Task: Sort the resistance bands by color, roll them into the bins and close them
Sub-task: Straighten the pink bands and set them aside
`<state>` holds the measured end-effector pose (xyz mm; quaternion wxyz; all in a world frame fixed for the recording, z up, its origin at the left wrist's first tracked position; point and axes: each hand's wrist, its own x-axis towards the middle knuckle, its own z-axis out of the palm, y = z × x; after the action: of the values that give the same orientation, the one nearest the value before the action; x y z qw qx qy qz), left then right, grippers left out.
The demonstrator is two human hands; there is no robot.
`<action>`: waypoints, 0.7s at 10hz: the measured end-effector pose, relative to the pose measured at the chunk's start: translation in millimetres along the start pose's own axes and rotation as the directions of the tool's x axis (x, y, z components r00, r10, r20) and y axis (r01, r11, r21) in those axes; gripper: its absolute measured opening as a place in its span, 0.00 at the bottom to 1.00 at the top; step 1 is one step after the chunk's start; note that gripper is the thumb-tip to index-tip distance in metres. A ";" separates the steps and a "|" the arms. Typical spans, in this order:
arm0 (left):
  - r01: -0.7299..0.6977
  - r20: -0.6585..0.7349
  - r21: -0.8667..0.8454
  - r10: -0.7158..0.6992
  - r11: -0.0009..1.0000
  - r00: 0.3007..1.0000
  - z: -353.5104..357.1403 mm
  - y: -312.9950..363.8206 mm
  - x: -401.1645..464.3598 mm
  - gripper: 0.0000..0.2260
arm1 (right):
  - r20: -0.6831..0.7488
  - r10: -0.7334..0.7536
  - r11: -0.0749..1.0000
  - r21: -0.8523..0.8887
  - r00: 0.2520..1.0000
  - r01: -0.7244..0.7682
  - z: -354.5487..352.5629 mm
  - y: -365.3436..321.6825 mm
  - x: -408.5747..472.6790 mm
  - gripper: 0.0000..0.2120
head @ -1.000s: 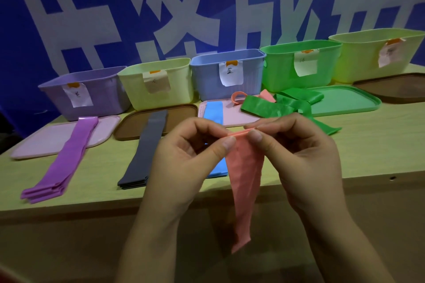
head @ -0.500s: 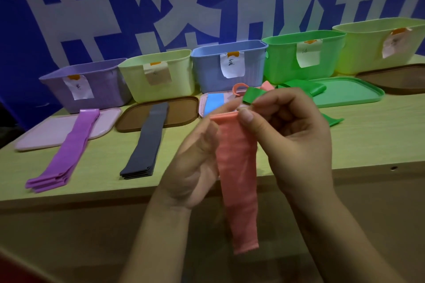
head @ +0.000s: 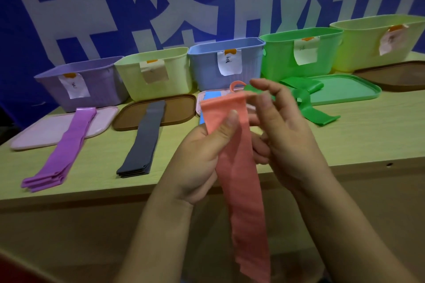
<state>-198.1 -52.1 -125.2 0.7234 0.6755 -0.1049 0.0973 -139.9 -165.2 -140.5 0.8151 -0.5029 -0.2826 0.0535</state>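
Observation:
A long salmon-pink band [head: 239,181] hangs in front of the table edge. My left hand [head: 202,156] pinches it near the top, thumb across its face. My right hand [head: 285,131] is beside the band's upper right corner, fingertips at the top edge, fingers partly spread. On the table lie a stack of purple bands [head: 62,154], a stack of dark grey bands [head: 142,142], a blue band [head: 211,95] mostly hidden behind the pink one, and tangled green bands [head: 308,103]. Another pink band's loop [head: 235,85] shows behind.
Five open bins stand in a row at the back: purple [head: 92,89], pale green [head: 174,76], blue [head: 204,66], green [head: 280,60], pale yellow-green [head: 363,48]. Lids lie before them: pink [head: 39,133], brown [head: 179,110], green [head: 345,89], brown [head: 395,76]. A blue banner is behind.
The pink band has been lifted higher and spread flat. My left thumb now presses its front, and my right hand's fingers have opened up at the top edge.

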 end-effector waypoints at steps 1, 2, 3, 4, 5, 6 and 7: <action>-0.024 -0.161 0.005 0.024 1.000 0.987 -6.0 -10.1 7.2 0.18 | 0.174 0.082 0.996 0.026 0.981 -0.088 -10.1 25.7 -3.6 0.32; -0.085 -0.139 -0.041 0.079 0.996 0.987 -5.5 -8.8 10.4 0.17 | 0.273 0.262 0.965 -0.066 0.926 -0.254 -9.5 38.3 -15.0 0.34; -0.069 -0.053 0.073 0.073 0.995 0.996 -13.3 -8.1 13.1 0.19 | 0.305 0.352 0.935 -0.084 0.885 -0.343 -7.3 39.1 -20.5 0.18; -0.038 0.061 0.070 0.034 0.997 0.998 -22.2 -4.8 14.9 0.20 | 0.334 0.388 0.920 -0.091 0.859 -0.380 -5.7 33.9 -18.9 0.13; -0.012 0.108 0.106 0.001 0.994 0.994 -28.5 -0.8 20.6 0.18 | 0.434 0.432 0.891 -0.070 0.791 -0.449 -5.1 33.4 -18.0 0.15; 0.035 0.174 0.021 -0.038 0.999 0.984 -29.3 1.9 26.5 0.19 | 0.481 0.437 0.882 -0.065 0.760 -0.466 -4.6 33.2 -16.6 0.21; 0.082 0.254 -0.074 -0.061 0.994 0.965 -28.1 1.4 28.3 0.22 | 0.540 0.425 0.857 0.019 0.726 -0.516 -5.9 35.8 -12.4 0.31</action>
<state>-170.8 -24.0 -117.8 0.7349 0.6548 -0.1753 -0.0197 -140.2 -156.9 -178.0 0.7070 -0.4541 -0.3481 0.4156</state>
